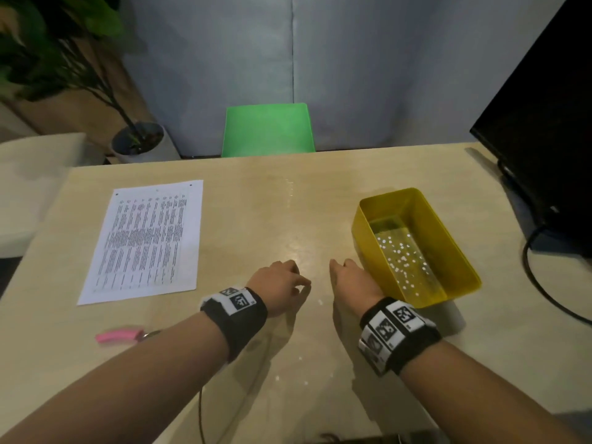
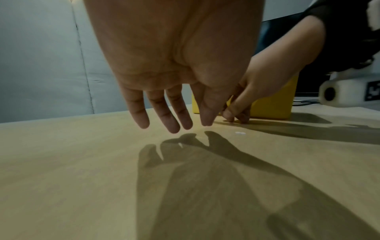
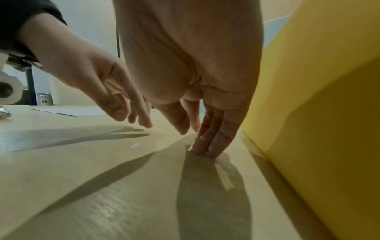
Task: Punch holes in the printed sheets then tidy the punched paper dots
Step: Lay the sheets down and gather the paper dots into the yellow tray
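Observation:
A printed sheet (image 1: 145,240) with punched holes along its far edge lies flat at the left of the table (image 1: 256,203). A pink-handled hole punch (image 1: 123,335) lies near the front left, partly behind my left forearm. A yellow bin (image 1: 461,251) at the right holds several white paper dots (image 1: 400,254). A few loose dots (image 2: 240,133) lie on the table between my hands. My left hand (image 2: 170,125) hovers just above the table, fingers straight and empty. My right hand (image 3: 203,146) touches the table with straight fingertips (image 3: 213,151) beside the bin's wall (image 3: 318,113).
A black monitor (image 1: 544,123) and its cable (image 1: 531,270) stand at the right edge. Behind the table are a green chair (image 1: 267,129) and a potted plant (image 1: 137,142). More stray dots (image 1: 301,358) lie near the front between my forearms.

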